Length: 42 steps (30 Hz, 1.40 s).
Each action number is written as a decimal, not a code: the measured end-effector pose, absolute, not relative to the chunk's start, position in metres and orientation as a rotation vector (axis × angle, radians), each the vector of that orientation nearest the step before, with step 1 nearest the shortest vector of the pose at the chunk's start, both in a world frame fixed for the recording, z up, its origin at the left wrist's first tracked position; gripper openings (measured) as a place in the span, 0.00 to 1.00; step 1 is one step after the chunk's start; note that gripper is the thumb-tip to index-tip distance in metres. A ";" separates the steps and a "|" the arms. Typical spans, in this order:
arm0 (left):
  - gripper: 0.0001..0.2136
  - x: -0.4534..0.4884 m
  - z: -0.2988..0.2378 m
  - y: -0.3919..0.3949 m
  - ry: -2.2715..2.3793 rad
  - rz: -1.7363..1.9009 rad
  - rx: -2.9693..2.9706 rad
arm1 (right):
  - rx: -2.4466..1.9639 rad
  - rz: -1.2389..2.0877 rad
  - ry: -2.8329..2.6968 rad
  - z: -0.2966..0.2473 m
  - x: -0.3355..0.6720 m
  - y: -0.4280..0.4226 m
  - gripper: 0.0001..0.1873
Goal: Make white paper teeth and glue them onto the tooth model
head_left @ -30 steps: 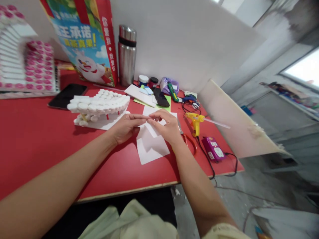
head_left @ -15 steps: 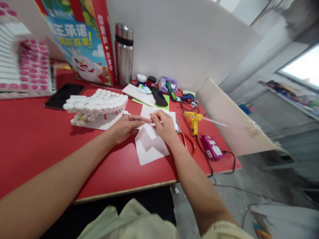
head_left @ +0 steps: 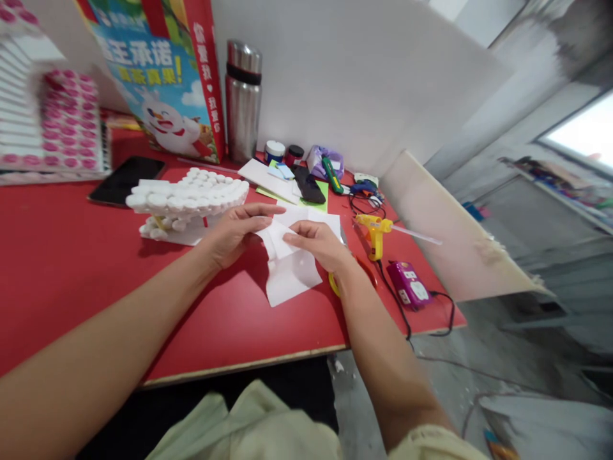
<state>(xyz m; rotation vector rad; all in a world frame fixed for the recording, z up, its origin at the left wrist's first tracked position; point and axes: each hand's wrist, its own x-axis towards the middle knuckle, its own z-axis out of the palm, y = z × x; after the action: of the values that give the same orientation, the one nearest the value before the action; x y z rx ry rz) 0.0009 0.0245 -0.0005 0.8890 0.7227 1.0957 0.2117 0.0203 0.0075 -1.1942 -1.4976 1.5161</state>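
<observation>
My left hand point(head_left: 239, 233) pinches the left edge of a small piece of white paper point(head_left: 278, 240) between thumb and fingers. On the right side of the same piece, my right hand point(head_left: 322, 244) has its thumb and fingers closed. Below them is a larger white paper sheet point(head_left: 294, 281), its left edge wavy; whether it is joined to the held piece I cannot tell. Left of my hands stands a white model covered with round white pads point(head_left: 191, 195). Orange scissor handles point(head_left: 368, 271) and a yellow ring-shaped part point(head_left: 334, 284) are partly hidden by my right wrist.
A yellow glue gun point(head_left: 373, 230) and a purple power adapter point(head_left: 408, 284) with cables lie on the right of the red table point(head_left: 230, 332). Behind are a steel flask point(head_left: 243, 108), a green cutter point(head_left: 332, 174) and small jars. A phone point(head_left: 127, 181) lies at left.
Both hands have tilted the small white paper, so more of its face shows between them. The larger sheet's left edge has shifted and curled. The view has moved slightly.
</observation>
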 end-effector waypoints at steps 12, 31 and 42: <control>0.22 -0.004 -0.001 0.027 0.762 1.039 1.102 | -1.309 1.561 -1.313 0.010 0.226 0.023 0.24; 0.13 0.001 -0.010 0.027 0.920 1.024 1.206 | -1.323 1.486 -1.475 0.010 0.227 0.023 0.25; 0.08 0.001 0.007 0.021 1.007 1.082 1.273 | -1.267 1.742 -1.364 0.017 0.230 0.020 0.22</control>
<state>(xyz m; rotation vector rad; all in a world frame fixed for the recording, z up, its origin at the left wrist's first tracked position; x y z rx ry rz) 0.0011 0.0213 0.0072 1.2734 1.0067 1.0824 0.2304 0.0203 0.0166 -1.2673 -1.3638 1.7425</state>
